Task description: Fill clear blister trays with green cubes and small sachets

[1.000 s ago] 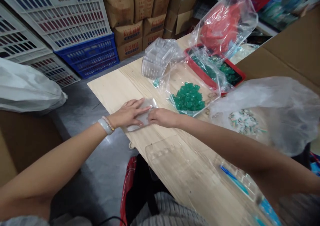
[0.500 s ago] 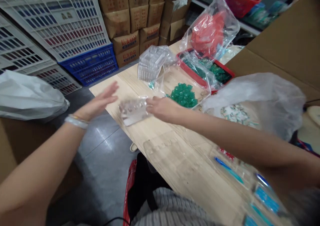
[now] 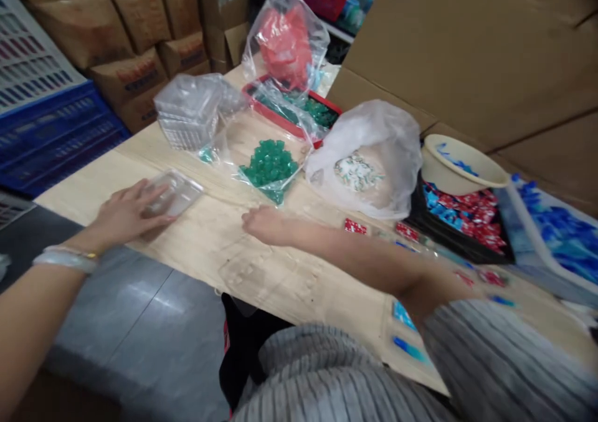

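On the left part of the wooden table, my left hand lies with spread fingers on a clear plastic compartment tray. My right hand is at mid-table with its fingers curled together; anything inside them is hidden. Just nearer to me than that hand lies another clear tray, hard to see against the wood. Beyond my right hand is a pile of small green pieces on a clear plastic bag. A stack of clear trays stands behind the tray under my left hand.
A red-rimmed bin of green pieces sits at the back. Right of the pile are a white bag and a cream bowl over red and blue packets. Filled trays lie near my right arm. Cardboard rises behind.
My left hand has come down from the air onto the clear tray. My right hand has left that tray and moved toward the nearer one. The view has swung right.
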Demonstrator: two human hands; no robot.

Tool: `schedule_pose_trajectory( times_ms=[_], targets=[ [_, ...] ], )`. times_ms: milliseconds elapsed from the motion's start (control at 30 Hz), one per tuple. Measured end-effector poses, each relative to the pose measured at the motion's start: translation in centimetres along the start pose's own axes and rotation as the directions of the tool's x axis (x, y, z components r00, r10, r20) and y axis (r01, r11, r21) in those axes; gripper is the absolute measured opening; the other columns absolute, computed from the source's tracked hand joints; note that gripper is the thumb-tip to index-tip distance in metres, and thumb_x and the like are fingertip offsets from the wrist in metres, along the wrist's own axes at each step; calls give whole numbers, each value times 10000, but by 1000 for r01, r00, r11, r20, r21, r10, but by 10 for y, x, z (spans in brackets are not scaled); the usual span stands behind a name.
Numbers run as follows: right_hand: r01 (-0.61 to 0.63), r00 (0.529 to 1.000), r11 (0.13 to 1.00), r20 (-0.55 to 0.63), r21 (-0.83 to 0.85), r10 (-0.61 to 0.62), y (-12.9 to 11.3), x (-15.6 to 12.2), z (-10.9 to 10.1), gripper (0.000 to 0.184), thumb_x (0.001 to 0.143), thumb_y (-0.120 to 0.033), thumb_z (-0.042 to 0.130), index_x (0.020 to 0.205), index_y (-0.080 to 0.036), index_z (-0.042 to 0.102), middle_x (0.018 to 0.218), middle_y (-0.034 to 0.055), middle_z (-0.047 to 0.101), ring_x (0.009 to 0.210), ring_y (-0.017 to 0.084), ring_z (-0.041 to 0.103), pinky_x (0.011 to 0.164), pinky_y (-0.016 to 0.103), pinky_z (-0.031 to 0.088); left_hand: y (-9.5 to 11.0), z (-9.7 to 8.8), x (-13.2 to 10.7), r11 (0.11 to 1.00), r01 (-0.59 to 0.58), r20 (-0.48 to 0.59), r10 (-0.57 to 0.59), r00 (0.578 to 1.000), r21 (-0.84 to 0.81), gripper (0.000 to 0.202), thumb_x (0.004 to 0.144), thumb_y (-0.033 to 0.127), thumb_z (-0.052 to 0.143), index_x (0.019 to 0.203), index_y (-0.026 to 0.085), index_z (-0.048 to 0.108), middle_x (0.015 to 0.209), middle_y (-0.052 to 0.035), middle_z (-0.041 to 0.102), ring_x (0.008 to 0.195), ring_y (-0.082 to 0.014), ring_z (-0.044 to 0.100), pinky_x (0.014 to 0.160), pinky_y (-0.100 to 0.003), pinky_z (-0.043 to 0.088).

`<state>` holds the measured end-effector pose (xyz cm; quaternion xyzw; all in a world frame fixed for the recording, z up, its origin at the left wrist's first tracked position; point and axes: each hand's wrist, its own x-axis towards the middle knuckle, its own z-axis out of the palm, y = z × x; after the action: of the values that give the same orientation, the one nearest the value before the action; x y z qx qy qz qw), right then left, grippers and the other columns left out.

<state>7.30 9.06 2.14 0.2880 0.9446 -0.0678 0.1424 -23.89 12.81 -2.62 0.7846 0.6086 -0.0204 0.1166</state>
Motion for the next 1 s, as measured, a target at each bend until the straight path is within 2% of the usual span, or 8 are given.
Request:
schedule_pose_trajectory(
  times_ms=[167,300,400,500,633,767,867,1000],
  targets=[
    [-22,991,985,-124,174,44,40,28,-35,201,788,-217,491,958,-127,548,990,94,549,901,194,496,700,294,372,-2,7,4,1000,-8,-71,6,997,-24,818,594,740,375,1301,344,263,1437,56,32,1211,-395,210,953,-470,216],
    [156,972,959,-207,238,-107,27,85,-32,202,812,-212,472,976,-125,550,992,86,550,936,166,480,763,273,348,6,-2,-3,999,-52,-62,52,997,-7,714,675,666,376,1292,315,305,1432,21,94,1191,-364,259,949,-438,229],
    [172,958,977,-254,129,-135,16,121,-21,194,838,-218,421,900,-119,576,945,103,559,946,191,467,777,309,330,14,-8,-10,1000,-15,-49,17,999,26,616,735,565,397,1290,314,307,1414,-51,171,1200,-328,259,934,-437,254],
    [192,957,981,-216,-36,-195,15,140,-17,184,827,-182,413,848,-129,588,890,97,584,905,213,491,756,346,325,24,-9,-14,998,42,-60,-40,997,37,643,709,518,466,1295,322,287,1404,-67,194,1212,-317,249,936,-439,240],
    [322,936,926,-83,-196,-343,14,149,-27,197,797,-123,413,855,-132,600,842,86,615,810,209,552,718,350,352,36,-7,-15,997,75,-94,-73,993,20,688,689,440,503,1309,266,261,1379,-72,263,1236,-316,209,958,-445,194],
    [408,911,889,34,-209,-410,1,155,-40,236,793,-94,386,843,-97,616,836,114,634,784,214,583,636,316,394,38,-6,-14,997,75,-111,-76,991,-14,663,664,439,520,1263,228,331,1351,-83,313,1228,-318,230,955,-452,209],
    [442,897,877,62,-190,-438,-5,156,-47,243,802,-103,384,842,-103,623,860,119,638,805,217,587,631,309,407,34,-8,-13,997,77,-131,-80,988,-27,718,654,461,526,1287,223,283,1374,-98,264,1230,-321,234,950,-457,227],
    [383,924,914,53,-131,-379,-1,156,-50,228,794,-117,410,894,-129,615,910,97,636,841,201,585,641,279,411,32,-11,-12,998,63,-106,-66,992,-30,773,645,450,541,1313,224,224,1379,-110,252,1230,-326,241,949,-474,240]
  ],
)
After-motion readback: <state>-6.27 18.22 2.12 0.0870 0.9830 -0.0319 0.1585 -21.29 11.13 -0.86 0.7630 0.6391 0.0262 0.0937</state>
